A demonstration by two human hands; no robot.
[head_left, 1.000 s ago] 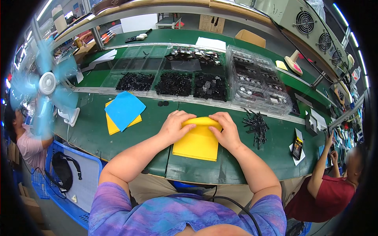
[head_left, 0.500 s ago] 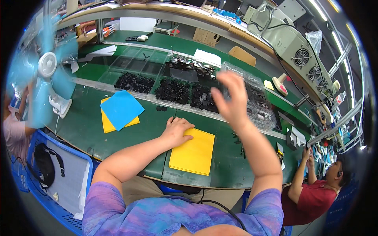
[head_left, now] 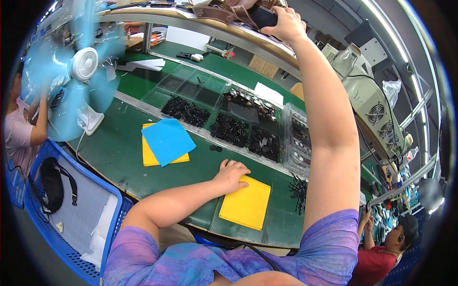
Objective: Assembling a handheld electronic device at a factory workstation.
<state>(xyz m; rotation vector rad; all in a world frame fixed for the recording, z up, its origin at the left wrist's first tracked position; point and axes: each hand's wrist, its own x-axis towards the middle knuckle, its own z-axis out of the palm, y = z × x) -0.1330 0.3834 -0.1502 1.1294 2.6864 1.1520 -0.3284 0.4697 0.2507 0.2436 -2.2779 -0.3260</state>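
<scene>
My left hand (head_left: 231,176) rests on the green bench, thumb over the top corner of a stack of yellow square sheets (head_left: 245,204), fingers loosely bent and apart from the thumb. High up on the shelf, my right hand (head_left: 287,26) pinches the end of a flat black object (head_left: 264,17), perhaps a phone, against a brown bag (head_left: 212,13). Part of that object is hidden by the bag. Left of my left hand lies a blue square sheet (head_left: 169,141), turned askew on another yellow sheet (head_left: 151,158).
Clear divided trays (head_left: 202,127) of small black parts run across the bench. More black pieces (head_left: 299,189) lie beside my right arm. A blue fan (head_left: 86,64) spins at left, above a blue crate (head_left: 121,209). People sit at both sides; a grey machine (head_left: 365,90) stands right.
My right hand has risen from above the trays to the shelf and closed on the flat black object. My left hand stays by the yellow stack. The whole view has shifted.
</scene>
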